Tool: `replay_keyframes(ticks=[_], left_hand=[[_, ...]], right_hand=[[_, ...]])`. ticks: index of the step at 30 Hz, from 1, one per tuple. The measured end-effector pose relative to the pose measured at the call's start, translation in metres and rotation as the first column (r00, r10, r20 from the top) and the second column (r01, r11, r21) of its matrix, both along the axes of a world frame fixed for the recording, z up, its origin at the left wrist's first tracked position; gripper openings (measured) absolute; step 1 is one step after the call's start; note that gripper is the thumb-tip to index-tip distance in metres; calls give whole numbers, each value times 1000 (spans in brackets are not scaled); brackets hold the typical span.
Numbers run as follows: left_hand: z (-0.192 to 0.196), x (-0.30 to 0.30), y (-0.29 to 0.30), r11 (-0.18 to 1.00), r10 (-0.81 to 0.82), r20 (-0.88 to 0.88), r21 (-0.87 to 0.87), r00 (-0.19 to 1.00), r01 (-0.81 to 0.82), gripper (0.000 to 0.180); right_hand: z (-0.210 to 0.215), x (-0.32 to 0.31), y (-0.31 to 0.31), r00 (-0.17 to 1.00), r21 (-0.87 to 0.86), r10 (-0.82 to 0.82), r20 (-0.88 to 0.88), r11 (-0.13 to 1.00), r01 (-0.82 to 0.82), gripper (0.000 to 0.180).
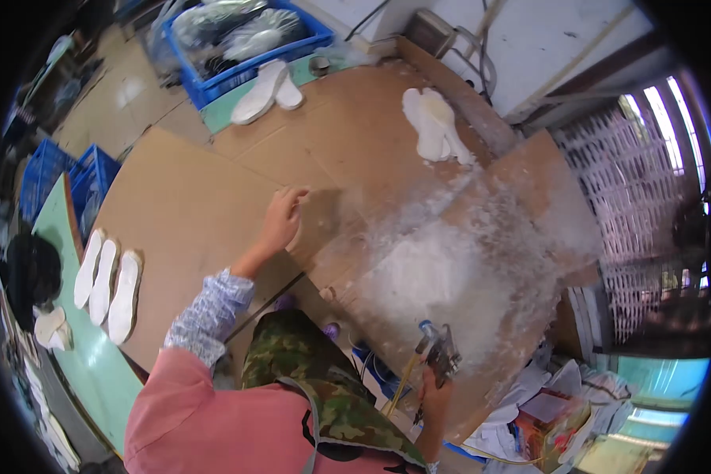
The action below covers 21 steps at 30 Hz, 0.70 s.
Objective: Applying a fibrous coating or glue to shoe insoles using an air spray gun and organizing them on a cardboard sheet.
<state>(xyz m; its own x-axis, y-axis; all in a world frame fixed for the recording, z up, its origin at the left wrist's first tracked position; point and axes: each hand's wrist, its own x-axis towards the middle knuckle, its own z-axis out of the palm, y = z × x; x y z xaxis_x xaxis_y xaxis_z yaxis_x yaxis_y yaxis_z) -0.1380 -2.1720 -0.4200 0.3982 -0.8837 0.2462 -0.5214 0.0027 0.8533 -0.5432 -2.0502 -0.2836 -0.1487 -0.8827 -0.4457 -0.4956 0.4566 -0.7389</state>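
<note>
My right hand (433, 389) is wrapped round the handle of a spray gun (441, 351), low on the right side, with a yellowish hose (404, 383) running beside it. In front of the gun, a white patch of residue (426, 268) with stringy fibres covers the brown cardboard (197, 197). My left hand (283, 219) is raised over the middle of the cardboard. Its fingers are apart and slightly bent, with nothing seen in them. White insoles lie around: three in a row (103, 280) at the left, some at the far edge (267, 91), and a stack (434, 126) at the far right.
A blue crate (237, 47) with clear plastic bags stands at the far left, and more blue crates (47, 178) sit beyond the left edge. A small cup (318, 65) is at the far edge. A white woven screen (624, 205) rises on the right; rags and papers (553, 411) lie below it.
</note>
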Motion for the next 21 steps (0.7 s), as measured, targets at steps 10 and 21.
replay_keyframes(ticks=[10, 21], left_hand=[[-58, -52, -424, 970, -241, 447, 122, 862, 208, 34], [-46, -81, -564, 787, -568, 604, 599, 559, 152, 55]], right_hand=[[-51, -36, -3, 939, -47, -318, 131, 944, 326, 22], [-141, -77, -19, 988, -320, -54, 148, 942, 100, 19]])
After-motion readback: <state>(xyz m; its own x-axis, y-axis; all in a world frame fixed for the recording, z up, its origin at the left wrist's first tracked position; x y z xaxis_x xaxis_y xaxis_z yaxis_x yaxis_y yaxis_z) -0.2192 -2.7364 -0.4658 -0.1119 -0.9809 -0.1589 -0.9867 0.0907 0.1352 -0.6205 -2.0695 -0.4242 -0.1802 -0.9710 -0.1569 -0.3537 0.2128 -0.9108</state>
